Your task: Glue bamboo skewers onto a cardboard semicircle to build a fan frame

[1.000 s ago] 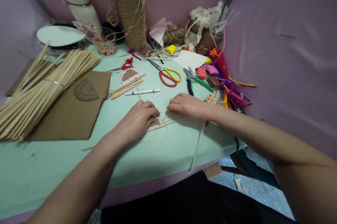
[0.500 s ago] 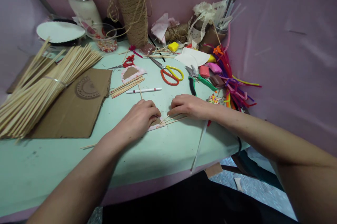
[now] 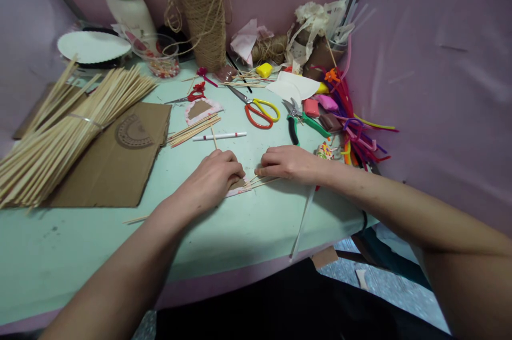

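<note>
Pale bamboo skewers in a banded bundle (image 3: pixel 78 135) lie at about half past nine from the small pink-edged cardboard piece (image 3: pixel 237 187), partly across a brown cardboard sheet (image 3: pixel 108 183) at nine o'clock. On that sheet, at ten o'clock, sits a protractor (image 3: pixel 134 135). Further right on the green tabletop (image 3: pixel 224 244), a short batch of loose skewers (image 3: pixel 192 131) lies at eleven o'clock, with a white pen (image 3: pixel 236 135) just beside it. The left hand (image 3: pixel 216 173) has its fingers bent close together over the cardboard piece, holding it down against the tabletop; a single stick (image 3: pixel 214 138) points out above its knuckles, and I cannot tell whether the fingers grip it. Several thin sticks (image 3: pixel 262 182) fan from the piece's right end toward two or three o'clock. There the right hand (image 3: pixel 288 163), its thumb and fingers nearly closed, pinches at least one of them. Scissors (image 3: pixel 250 101) with red and yellow handles lie at half past twelve, green-handled shears (image 3: pixel 295 112) between one and two, and bright pipe cleaners (image 3: pixel 352 129) at two.
</note>
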`<control>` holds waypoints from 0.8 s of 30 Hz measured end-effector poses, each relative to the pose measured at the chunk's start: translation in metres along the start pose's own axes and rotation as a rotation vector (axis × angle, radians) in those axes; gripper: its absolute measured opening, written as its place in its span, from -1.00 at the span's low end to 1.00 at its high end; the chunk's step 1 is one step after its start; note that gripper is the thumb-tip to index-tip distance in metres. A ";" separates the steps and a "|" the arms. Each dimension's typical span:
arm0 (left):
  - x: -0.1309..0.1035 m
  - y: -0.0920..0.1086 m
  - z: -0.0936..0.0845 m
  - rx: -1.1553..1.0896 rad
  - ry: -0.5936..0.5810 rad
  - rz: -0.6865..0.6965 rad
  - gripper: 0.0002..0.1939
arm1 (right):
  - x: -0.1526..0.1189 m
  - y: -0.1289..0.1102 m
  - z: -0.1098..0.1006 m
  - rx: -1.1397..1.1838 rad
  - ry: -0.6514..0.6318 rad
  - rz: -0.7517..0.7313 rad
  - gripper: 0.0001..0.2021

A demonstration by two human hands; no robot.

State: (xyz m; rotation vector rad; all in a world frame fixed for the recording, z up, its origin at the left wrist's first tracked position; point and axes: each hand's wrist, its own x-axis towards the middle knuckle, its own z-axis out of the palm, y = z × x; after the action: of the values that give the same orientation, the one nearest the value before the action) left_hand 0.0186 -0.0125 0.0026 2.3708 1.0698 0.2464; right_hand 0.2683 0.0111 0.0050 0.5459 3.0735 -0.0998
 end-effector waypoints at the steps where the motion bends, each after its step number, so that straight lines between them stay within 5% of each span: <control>1: 0.000 0.000 0.000 0.003 0.000 0.000 -0.75 | 0.000 -0.001 -0.001 -0.014 -0.007 -0.002 -0.71; 24: 0.000 0.000 0.002 0.040 0.016 0.009 -0.77 | 0.001 -0.005 -0.002 -0.070 -0.014 -0.026 -0.70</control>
State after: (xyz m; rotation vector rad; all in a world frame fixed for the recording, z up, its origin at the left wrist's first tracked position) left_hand 0.0195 -0.0134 0.0007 2.4135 1.0819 0.2501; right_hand 0.2658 0.0064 0.0069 0.4999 3.0575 0.0038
